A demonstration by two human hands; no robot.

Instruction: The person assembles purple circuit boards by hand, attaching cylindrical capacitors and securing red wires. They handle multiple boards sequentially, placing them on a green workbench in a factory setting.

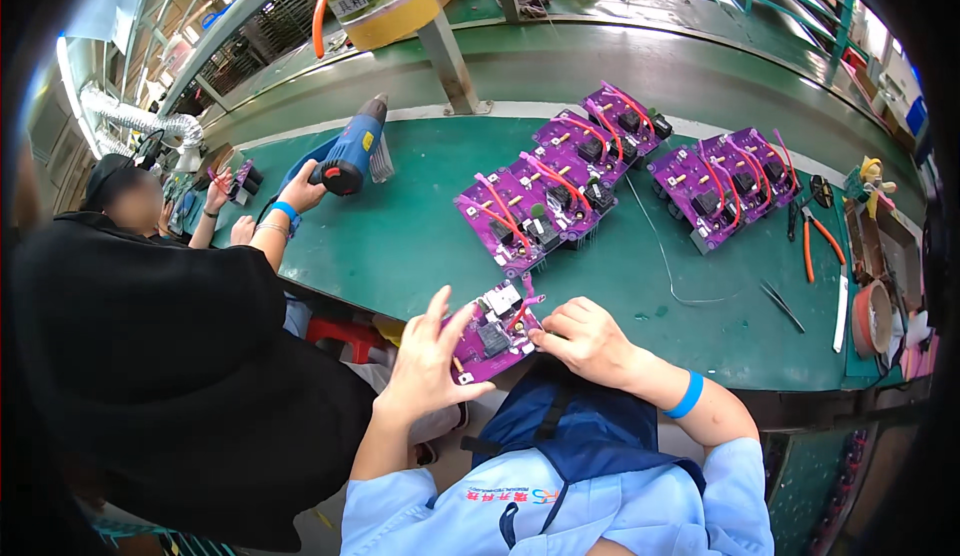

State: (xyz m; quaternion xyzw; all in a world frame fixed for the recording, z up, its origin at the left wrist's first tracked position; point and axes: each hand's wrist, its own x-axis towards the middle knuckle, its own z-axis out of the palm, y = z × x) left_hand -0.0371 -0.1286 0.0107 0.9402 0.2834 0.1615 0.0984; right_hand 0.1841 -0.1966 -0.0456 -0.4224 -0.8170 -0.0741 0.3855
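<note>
Over the front edge of the table I have a purple circuit board (476,364), tilted, with a dark block, a white block and red wires on it. My left hand (418,368) spans its left side, the thumb along the lower edge and the fingers at the upper edge. At the right edge, by the red wire (524,308), the fingers of my right hand (585,341) are pinched together on the board. Beyond my hands stands a long row of purple boards (520,211) with red wires; a second group of boards (722,191) sits to its right.
A co-worker's hand (300,192) holds a blue heat gun (350,151) at the left. Orange-handled pliers (820,241), tweezers (782,306) and a tape roll (872,318) lie on the right. A metal post (447,61) rises from the table's back edge.
</note>
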